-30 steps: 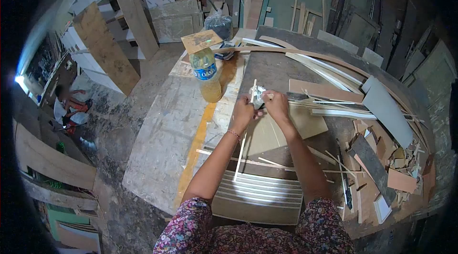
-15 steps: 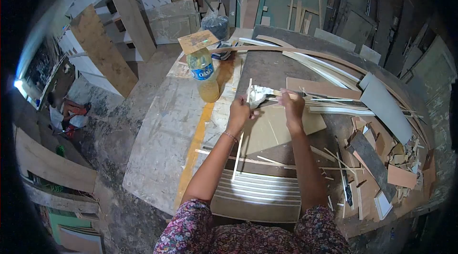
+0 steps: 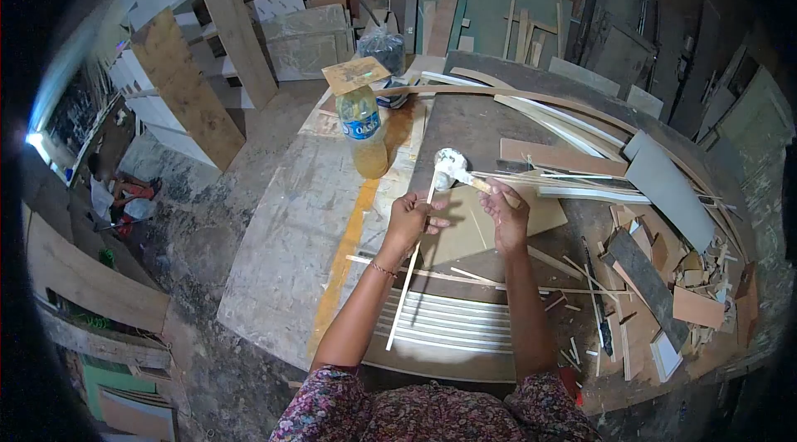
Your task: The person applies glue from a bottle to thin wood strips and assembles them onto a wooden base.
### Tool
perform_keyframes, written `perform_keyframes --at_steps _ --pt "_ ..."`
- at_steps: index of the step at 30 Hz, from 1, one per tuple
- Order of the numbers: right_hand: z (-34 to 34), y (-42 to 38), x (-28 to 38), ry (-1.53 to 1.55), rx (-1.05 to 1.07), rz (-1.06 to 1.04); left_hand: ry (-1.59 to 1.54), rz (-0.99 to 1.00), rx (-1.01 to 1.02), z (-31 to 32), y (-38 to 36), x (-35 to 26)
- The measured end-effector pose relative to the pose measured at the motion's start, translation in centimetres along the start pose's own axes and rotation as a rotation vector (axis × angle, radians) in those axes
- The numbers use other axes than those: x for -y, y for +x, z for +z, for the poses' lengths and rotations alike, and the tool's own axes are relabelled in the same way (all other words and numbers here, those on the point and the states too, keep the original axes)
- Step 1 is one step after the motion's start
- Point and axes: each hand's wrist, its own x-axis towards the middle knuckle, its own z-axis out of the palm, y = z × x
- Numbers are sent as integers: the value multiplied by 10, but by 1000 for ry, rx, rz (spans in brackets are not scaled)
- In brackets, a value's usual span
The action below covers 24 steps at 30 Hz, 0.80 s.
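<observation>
White edging strip (image 3: 413,263) is running through my left hand (image 3: 408,219), whose fingers are clenched around it above the bench (image 3: 290,234). My right hand (image 3: 505,211) is gripping a brush (image 3: 465,174), its white-coated head (image 3: 449,163) touching the strip's top end. Beside them a plastic bottle (image 3: 366,131) is standing upright.

The thin strip (image 3: 409,276) in the left hand (image 3: 408,219) is pale, smooth wood, matt. The brush (image 3: 465,175) in the right hand (image 3: 505,211) has a light wooden handle and a head clotted with glossy white paste. The desk (image 3: 290,234) is rough, worn board, scuffed grey with a yellow stripe. The bottle (image 3: 365,131) is clear, shiny plastic with a glossy blue label. The offcuts (image 3: 689,276) are raw matt wood.
</observation>
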Motion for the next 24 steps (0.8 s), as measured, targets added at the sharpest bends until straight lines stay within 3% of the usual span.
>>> perform_keyframes --at_steps 8,17,24 --pt "3 -3 8 -45 -90 -68 63 22 45 5 -33 -11" --pt "-8 -33 15 77 -58 -79 9 55 52 10 -58 -16" --pt "-4 -51 32 -51 -30 -170 36 85 106 16 -81 -20"
